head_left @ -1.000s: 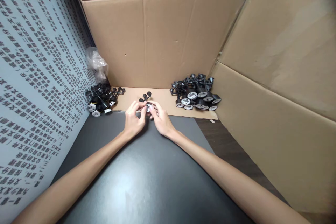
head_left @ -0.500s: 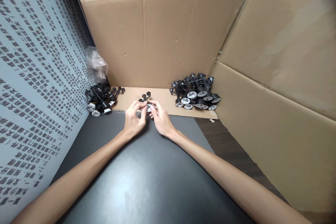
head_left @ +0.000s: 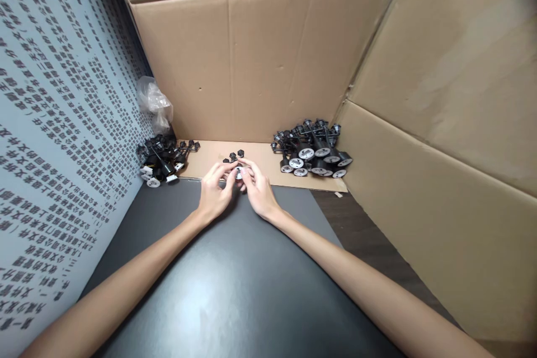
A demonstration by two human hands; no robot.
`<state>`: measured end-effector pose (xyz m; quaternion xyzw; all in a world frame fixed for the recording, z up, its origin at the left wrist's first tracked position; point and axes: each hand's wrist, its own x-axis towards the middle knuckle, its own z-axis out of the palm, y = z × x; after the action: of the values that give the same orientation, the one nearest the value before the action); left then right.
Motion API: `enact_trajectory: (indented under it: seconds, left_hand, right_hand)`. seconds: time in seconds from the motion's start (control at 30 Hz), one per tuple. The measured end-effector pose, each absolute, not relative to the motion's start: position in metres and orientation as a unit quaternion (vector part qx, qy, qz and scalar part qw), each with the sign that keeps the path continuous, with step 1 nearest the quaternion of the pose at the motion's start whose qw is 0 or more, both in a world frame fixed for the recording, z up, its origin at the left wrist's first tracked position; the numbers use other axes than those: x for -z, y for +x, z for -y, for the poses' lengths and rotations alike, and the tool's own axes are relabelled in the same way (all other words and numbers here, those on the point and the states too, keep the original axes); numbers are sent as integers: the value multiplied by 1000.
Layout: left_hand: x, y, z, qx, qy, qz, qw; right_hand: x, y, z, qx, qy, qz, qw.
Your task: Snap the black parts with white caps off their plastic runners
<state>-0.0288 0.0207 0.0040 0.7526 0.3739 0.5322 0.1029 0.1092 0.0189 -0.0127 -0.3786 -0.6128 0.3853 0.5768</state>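
Both hands meet at the far edge of the dark mat around a miniature black lamp post with a round white-faced base. My left hand pinches the base from the left. On the other side, my right hand closes on it, thumb against the white face. The black lantern heads of this piece point away, just past the fingertips. Much of its body is hidden by the fingers. To the right lies a stack of similar black lamp posts, white bases facing me. A looser heap of black lamp posts lies at left.
A cardboard sheet lies under the pieces at the back. Cardboard walls rise behind and to the right. A printed panel stands at left, with a clear plastic bag against it. The dark mat spreads before me.
The held lamp post has tilted a little, its lantern heads shifting slightly right and its white base face showing less. Both hands stay nearly in place.
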Motion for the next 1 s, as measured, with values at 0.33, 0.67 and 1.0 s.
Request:
enact_trajectory:
  seconds: [0.33,0.67,1.0]
  left_hand:
    - [-6,-29,-18,-513,770,-366,99]
    - [-7,-26,-18,-518,769,-370,61]
    - [-5,-27,-20,-514,759,-383,114]
  right_hand:
    - [11,110,-17,-373,-375,620,579]
    - [10,112,-17,-365,-390,629,565]
    - [9,109,-17,-352,-407,623,568]
